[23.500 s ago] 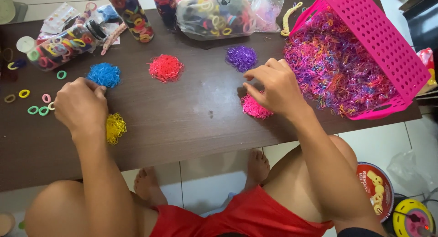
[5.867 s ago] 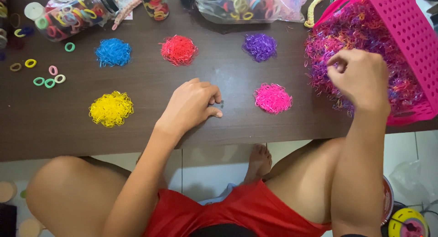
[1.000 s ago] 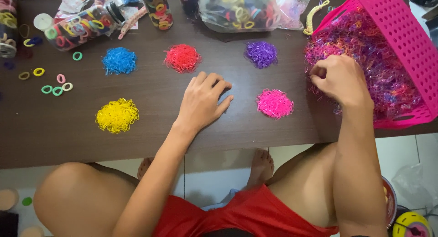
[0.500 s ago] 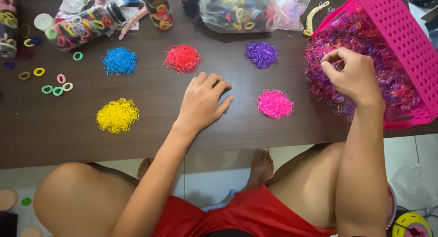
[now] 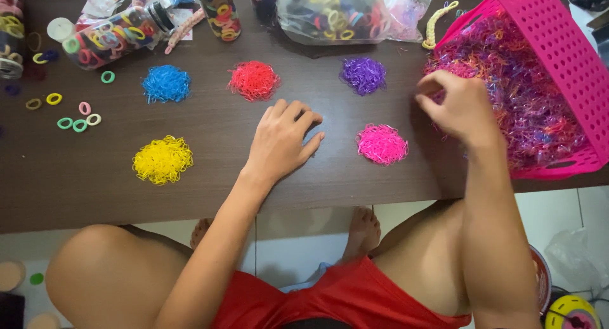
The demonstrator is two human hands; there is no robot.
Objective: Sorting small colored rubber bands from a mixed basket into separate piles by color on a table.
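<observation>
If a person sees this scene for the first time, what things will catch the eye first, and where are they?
The pink basket at the table's right end, tipped on its side, spills a tangle of mixed-colour small bands. On the dark table lie five one-colour heaps: blue, red, purple, yellow and pink. The left hand lies flat mid-table; the right hand pinches at the tangle's edge.

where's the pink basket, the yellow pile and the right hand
pink basket (image 5: 558,47), head view, on its perforated side wall
yellow pile (image 5: 162,159), head view, middle of the heap
right hand (image 5: 460,107), head view, back of the hand
</observation>
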